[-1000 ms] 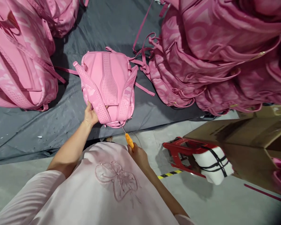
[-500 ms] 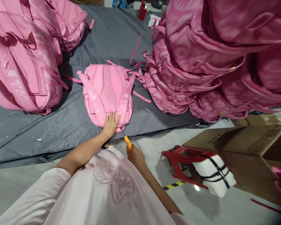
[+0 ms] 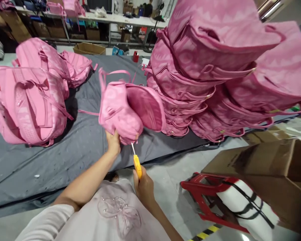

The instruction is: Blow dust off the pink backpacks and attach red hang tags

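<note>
A grey tarp (image 3: 65, 157) covers the floor, with pale concrete floor (image 3: 170, 180) showing at its near edge. Beyond the tarp, a long white workbench (image 3: 110, 18) runs along the back, cardboard boxes (image 3: 89, 48) beneath and before it. Right of the tarp sits a big cardboard box (image 3: 271, 167), a red stool (image 3: 203, 190) tipped against it.

Backpack lifted off the mat and turned over.

The pink backpack (image 3: 125, 107), earlier flat on the grey mat (image 3: 52, 157) with its straps up, is now raised and tipped, its open inside shown to the camera. The left hand (image 3: 113, 142) has been moved from a flat press on top to a grip under the lower edge. The orange-handled tool (image 3: 136, 164) in the right hand (image 3: 143, 187) is now stood more upright, tip near the bag's bottom. View has been raised; shelves at the back now seen.
</note>
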{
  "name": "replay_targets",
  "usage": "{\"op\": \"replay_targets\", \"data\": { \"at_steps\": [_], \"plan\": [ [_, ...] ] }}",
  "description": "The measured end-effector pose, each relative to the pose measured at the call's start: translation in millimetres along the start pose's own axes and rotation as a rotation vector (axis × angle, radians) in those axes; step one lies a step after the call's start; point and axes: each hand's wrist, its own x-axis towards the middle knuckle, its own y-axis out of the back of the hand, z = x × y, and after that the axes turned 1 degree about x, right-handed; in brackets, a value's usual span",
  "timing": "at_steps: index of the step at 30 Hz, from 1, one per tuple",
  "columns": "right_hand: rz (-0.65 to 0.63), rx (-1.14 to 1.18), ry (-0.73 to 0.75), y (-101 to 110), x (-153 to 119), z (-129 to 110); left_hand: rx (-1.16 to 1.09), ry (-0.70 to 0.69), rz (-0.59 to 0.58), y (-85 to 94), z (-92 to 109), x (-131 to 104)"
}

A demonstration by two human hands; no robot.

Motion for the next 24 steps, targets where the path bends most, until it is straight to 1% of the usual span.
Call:
{"op": "replay_targets", "data": {
  "at_steps": [1,2,3,4,5,6,7,8,9,10,11,12,14,16,17,19,21,23,24],
  "plan": [
    [-0.023,0.017,0.005,-1,-2,3,0.086,0.013,-0.077,16.7,-9,-15],
    [-0.059,0.022,-0.003,-3,-5,6,0.192,0.032,-0.193,35.9,-17,-32],
    [-0.112,0.017,-0.025,-5,-8,11,0.277,0.053,-0.318,56.5,-24,-49],
    [-0.181,0.005,-0.056,-7,-12,17,0.334,0.074,-0.409,76.8,-27,-65],
    [-0.261,-0.011,-0.094,-9,-17,23,0.389,0.078,-0.471,95.4,-28,-77],
    [-0.342,-0.029,-0.139,-10,-22,30,0.461,0.049,-0.496,110.8,-27,-84],
    [-0.413,-0.045,-0.185,-11,-27,36,0.568,-0.017,-0.527,121.8,-25,-86],
    [-0.462,-0.054,-0.225,-11,-32,42,0.692,-0.115,-0.571,127.8,-24,-82],
    [-0.490,-0.049,-0.257,-11,-37,46,0.816,-0.232,-0.628,129.0,-25,-73],
    [-0.502,-0.026,-0.281,-9,-42,50,0.925,-0.345,-0.697,125.8,-28,-60],
    [-0.503,0.018,-0.303,-8,-46,52,1.004,-0.437,-0.771,119.1,-33,-44],
    [-0.495,0.081,-0.326,-6,-49,53,1.043,-0.496,-0.836,110.1,-39,-28],
    [-0.442,0.237,-0.378,-2,-52,50,1.058,-0.550,-0.934,89.9,-52,3],
    [-0.345,0.383,-0.431,1,-49,41,1.062,-0.544,-0.986,72.8,-60,24],
    [-0.294,0.435,-0.454,1,-47,35,1.068,-0.533,-0.989,66.5,-62,30],
    [-0.215,0.496,-0.497,1,-43,25,1.077,-0.520,-0.962,58.0,-60,31],
    [-0.188,0.537,-0.532,-3,-39,19,1.058,-0.565,-0.948,51.5,-57,24],
    [-0.189,0.595,-0.561,-11,-37,21,1.070,-0.606,-0.964,42.6,-55,15],
    [-0.189,0.632,-0.577,-17,-36,24,1.104,-0.596,-0.972,36.5,-55,12]
  ]
}}
